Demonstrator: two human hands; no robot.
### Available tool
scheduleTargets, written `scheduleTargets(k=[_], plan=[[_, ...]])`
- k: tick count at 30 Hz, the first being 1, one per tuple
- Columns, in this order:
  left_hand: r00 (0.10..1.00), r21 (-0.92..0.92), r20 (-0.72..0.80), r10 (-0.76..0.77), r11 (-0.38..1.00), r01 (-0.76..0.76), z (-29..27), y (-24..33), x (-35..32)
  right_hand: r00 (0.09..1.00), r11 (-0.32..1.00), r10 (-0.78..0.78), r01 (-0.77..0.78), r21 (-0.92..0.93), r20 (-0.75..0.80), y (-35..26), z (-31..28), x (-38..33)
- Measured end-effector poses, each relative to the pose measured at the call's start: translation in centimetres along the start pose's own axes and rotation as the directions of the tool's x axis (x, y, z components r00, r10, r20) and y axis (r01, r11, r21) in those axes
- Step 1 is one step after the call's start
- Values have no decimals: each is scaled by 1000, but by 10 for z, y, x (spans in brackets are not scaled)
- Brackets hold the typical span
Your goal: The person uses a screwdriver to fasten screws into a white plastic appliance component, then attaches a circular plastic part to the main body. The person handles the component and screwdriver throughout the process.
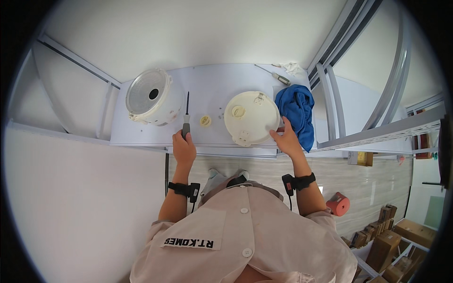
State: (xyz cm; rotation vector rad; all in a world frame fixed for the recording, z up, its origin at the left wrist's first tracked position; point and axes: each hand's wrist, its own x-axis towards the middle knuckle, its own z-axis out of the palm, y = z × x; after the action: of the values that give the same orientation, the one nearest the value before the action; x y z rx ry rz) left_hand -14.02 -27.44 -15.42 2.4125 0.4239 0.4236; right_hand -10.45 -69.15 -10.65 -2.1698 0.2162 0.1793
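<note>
View from above the work table (141, 134). We see the left hand (183, 150) closed around the grey handle of a screwdriver (186, 118), whose dark shaft points away from the body and lies flat on, or just over, the table surface; we cannot tell which. The right hand (286, 139) rests with spread, nearly straight fingers against the near right rim of a round cream plastic disc (251, 118), apparently a cooker base plate laid flat; it touches the edge and grips nothing. Between screwdriver and disc lies a small round cream cap (205, 121), with a few tiny specks, possibly screws, just beyond it. To the left of the screwdriver the white cooker body (153, 97) lies tipped on its side, its round end with a dark hole facing up. A crumpled blue cloth (298, 113) touches the disc's right side; a second screwdriver (277, 77) and a bit of white rag (292, 68) lie at the far right of the table. We judge the disc light, stiff and rather smooth, likely to slide under a sideways push and best held by its rim at opposite edges; its moulded tabs look breakable.
</note>
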Motion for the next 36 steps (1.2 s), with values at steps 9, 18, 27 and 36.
scheduleTargets(k=[9, 18, 27, 36], plan=[[868, -456, 213, 449, 831, -318, -47, 102, -2, 980, 973, -196, 199, 117, -42, -86, -41, -34], [546, -582, 713, 439, 806, 112, -56, 188, -6, 507, 421, -857, 792, -442, 92, -143, -48, -67], [775, -592, 558, 296, 797, 121, -20, 159, 19, 651, 638, -759, 732, -239, -30, -103, -39, -57], [911, 200, 261, 318, 906, -373, 37, 93, 52, 799, 743, -565, 601, 295, -204, -92, -26, -68]])
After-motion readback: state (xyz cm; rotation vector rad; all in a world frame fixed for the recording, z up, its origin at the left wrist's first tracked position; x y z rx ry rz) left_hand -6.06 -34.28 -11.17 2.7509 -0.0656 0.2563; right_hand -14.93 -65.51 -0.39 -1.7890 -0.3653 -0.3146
